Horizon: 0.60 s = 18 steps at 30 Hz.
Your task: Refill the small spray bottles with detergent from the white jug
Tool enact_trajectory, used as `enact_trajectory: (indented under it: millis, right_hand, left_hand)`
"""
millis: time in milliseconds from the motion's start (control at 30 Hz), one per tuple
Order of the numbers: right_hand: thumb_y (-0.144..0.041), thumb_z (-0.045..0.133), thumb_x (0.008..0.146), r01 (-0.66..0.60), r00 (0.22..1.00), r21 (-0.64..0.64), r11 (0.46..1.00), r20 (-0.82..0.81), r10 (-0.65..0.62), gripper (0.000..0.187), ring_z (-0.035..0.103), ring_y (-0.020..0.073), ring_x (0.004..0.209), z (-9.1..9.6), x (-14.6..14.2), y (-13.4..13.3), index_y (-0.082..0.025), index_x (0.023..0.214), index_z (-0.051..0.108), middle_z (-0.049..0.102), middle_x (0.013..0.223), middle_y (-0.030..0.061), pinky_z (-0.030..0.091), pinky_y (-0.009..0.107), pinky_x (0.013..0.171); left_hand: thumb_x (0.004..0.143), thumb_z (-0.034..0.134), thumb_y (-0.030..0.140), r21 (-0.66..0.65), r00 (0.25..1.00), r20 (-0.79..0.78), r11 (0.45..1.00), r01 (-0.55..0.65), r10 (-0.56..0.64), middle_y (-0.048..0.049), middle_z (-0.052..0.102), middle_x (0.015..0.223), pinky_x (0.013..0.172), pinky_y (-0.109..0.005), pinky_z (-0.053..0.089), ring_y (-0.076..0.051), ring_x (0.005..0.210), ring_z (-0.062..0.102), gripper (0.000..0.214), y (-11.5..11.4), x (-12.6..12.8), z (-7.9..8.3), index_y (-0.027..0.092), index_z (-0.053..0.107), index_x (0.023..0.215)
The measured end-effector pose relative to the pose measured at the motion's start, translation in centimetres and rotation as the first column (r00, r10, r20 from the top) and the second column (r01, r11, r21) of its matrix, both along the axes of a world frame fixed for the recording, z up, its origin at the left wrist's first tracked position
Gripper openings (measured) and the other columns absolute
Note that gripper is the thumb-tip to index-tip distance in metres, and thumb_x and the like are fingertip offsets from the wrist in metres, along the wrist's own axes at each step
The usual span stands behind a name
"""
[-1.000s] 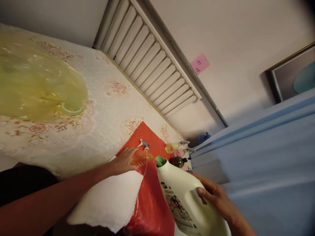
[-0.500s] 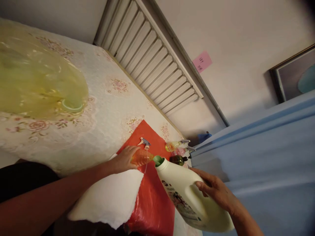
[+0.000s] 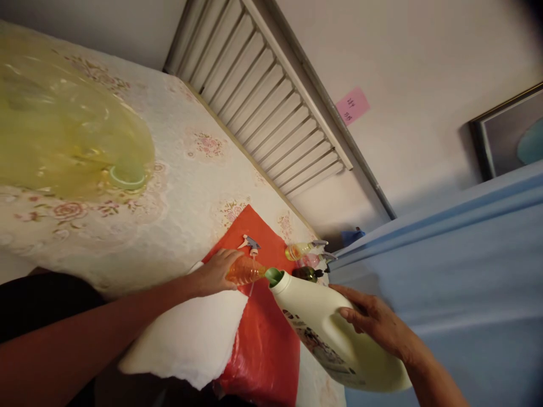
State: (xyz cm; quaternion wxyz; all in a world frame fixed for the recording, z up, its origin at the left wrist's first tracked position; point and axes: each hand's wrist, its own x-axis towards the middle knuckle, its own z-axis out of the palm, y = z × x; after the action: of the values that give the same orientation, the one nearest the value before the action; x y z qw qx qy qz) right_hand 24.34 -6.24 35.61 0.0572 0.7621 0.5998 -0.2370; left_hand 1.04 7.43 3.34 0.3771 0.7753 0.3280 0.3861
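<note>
My left hand (image 3: 217,272) is wrapped round a clear spray bottle (image 3: 246,272) with an orange look, its neck turned to the right. My right hand (image 3: 373,319) grips the handle of a large pale green detergent jug (image 3: 316,325), tilted so that its green spout meets the bottle's mouth. Whether liquid is flowing I cannot tell. Just above the bottle lies a detached grey-and-white spray trigger (image 3: 251,243) with a thin tube. Beneath them is a red sheet (image 3: 271,339), and a white paper towel (image 3: 190,333) lies under my left forearm.
Several bottles stand at the sheet's far right, among them a yellow spray bottle (image 3: 299,250) and a dark green bottle (image 3: 306,274). A yellow plastic bag (image 3: 76,130) sits on the flowered tablecloth (image 3: 182,203) at left. A radiator (image 3: 263,102) and a blue curtain (image 3: 445,271) border the table.
The jug's body and my right hand have shifted slightly to the right, the jug's bottom end rising a little. My left hand and the bottle stay nearly in place. The view has moved slightly.
</note>
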Motion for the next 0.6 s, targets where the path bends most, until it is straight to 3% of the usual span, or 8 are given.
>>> enact_trajectory:
  millis: [200, 467, 600]
  right_hand:
    - [-0.056, 0.056, 0.086, -0.015, 1.000, 0.006, 1.000, 0.002, 0.015, 0.064, 0.060, 0.0192, 0.074, 0.3, -0.1, 0.3, -0.023, 0.141, 0.053, 0.072, 0.109, 0.0058, 0.051, 0.033, 0.069]
    - [-0.056, 0.058, 0.085, -0.009, 1.000, 0.007, 1.000, 0.008, 0.009, 0.064, 0.061, 0.0205, 0.077, 0.5, -0.1, 0.5, -0.024, 0.140, 0.054, 0.073, 0.107, 0.0050, 0.051, 0.033, 0.070]
    - [-0.056, 0.060, 0.082, 0.009, 1.000, 0.028, 1.000, 0.004, -0.009, 0.063, 0.061, 0.0220, 0.076, 0.6, -0.4, 0.5, -0.025, 0.137, 0.058, 0.073, 0.103, 0.0061, 0.052, 0.034, 0.067]
  left_hand:
    - [0.072, 0.071, 0.036, -0.007, 1.000, 0.013, 1.000, 0.007, -0.007, -0.0101, 0.051, 0.137, 0.105, -0.046, 0.039, -0.033, 0.127, 0.045, 0.075, 0.0, -0.1, 0.1, 0.025, 0.039, 0.139]
    - [0.070, 0.075, 0.035, 0.031, 0.999, 0.034, 1.000, -0.005, 0.004, -0.0097, 0.051, 0.137, 0.106, -0.046, 0.038, -0.033, 0.127, 0.045, 0.077, 0.3, 0.2, -0.9, 0.026, 0.040, 0.138]
    - [0.071, 0.075, 0.034, 0.023, 1.000, 0.013, 1.000, 0.008, -0.008, -0.0103, 0.051, 0.136, 0.107, -0.046, 0.038, -0.032, 0.126, 0.046, 0.075, 0.1, 0.0, -0.4, 0.024, 0.042, 0.137]
